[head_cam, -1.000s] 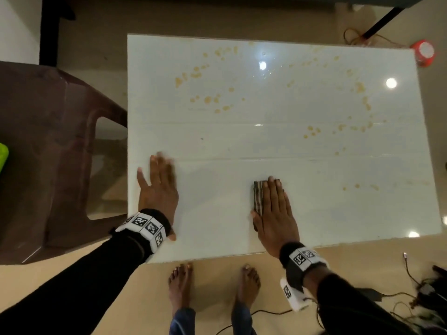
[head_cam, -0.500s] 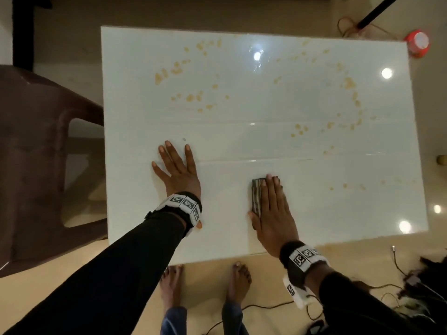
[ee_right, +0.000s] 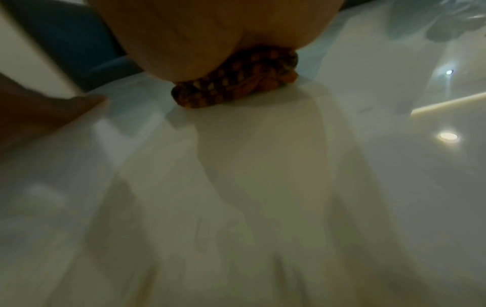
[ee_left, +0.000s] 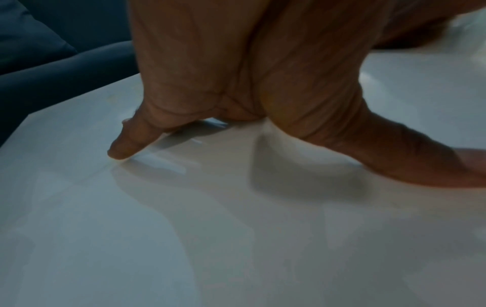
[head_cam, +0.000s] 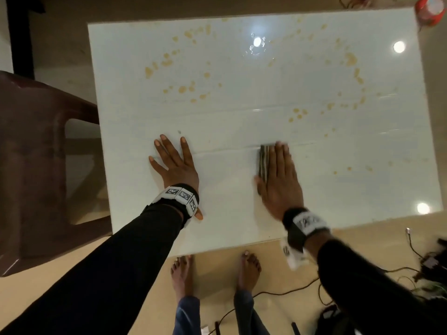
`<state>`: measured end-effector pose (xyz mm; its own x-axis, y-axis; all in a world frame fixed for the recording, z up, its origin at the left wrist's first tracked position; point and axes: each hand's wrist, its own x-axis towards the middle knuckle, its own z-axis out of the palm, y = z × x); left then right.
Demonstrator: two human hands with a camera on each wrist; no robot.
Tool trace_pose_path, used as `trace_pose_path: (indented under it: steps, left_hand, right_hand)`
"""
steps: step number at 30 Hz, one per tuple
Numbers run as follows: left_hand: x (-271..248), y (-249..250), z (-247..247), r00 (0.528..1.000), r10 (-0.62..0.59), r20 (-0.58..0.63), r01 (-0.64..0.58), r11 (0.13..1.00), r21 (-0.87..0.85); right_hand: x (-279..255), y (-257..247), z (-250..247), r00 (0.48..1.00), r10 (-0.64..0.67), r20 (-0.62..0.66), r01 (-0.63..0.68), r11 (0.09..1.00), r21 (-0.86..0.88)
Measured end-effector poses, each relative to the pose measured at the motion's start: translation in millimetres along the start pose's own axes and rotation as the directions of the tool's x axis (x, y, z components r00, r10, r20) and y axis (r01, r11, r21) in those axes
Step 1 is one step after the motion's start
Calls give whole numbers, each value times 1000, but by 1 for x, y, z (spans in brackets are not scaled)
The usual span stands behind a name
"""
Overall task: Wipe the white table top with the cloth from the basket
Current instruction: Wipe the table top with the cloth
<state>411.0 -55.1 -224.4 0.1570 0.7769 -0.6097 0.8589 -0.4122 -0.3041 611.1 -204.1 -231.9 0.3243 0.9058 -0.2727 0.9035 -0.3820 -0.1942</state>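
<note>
Folded brown-and-orange checked cloth lies mid-table under the flat, straight-fingered right hand.
We judge it soft, light, prone to bunching: press on top. Left hand splayed flat on the glossy white table; yellow spots beyond.

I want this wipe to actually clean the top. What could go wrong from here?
The folded cloth under the flat right hand is narrow, so passes could skip the orange spots across the table top's far half. The left hand, pressed flat on the glossy surface, may leave smudges.
</note>
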Motion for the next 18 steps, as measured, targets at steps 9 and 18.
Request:
trace_pose_path:
  steps: [9,18]
  left_hand:
    - [6,1,9,999,-15,-31,15,1000,-1]
    - [6,3,-1,999,-43,17,43,999,-28]
  right_hand:
    - [59,-21,5,997,-39,-63,42,998,44]
    - [-69,-61,34,985,-167,46,166,986,7]
